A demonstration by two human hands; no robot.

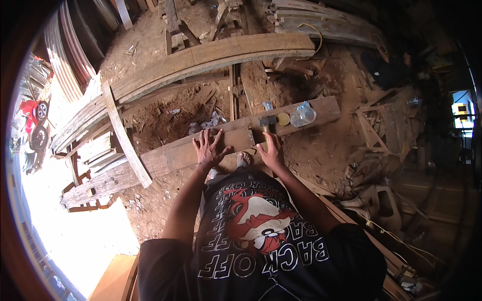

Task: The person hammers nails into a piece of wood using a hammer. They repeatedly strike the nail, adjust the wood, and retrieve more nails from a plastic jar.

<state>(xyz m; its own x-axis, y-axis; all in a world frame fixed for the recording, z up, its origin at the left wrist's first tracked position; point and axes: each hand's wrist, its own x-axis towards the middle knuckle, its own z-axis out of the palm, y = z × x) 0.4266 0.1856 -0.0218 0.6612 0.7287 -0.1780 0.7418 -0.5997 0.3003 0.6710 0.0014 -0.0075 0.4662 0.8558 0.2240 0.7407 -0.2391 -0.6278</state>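
My left hand (209, 148) lies with spread fingers on a wooden plank (173, 152), holding nothing. At the plank's right end, my right hand (272, 151) has its fingers around the handle of a hammer (267, 120), whose dark head rests on the wooden beam behind. Right of the hammer head a round yellowish lid or disc (283, 119) sits on the beam, beside a clear plastic container (303, 116) with a blue plastic bag at its far side. A dark gap lies between the plank's end and my right hand.
A long thick board (211, 54) rests on wooden trestles beyond. A thin slat (126, 137) leans across at the left. Stacked timber (320, 26) lies at the back right. Another person (388, 67) is at the far right. Wood scraps (371, 129) cover the ground at the right.
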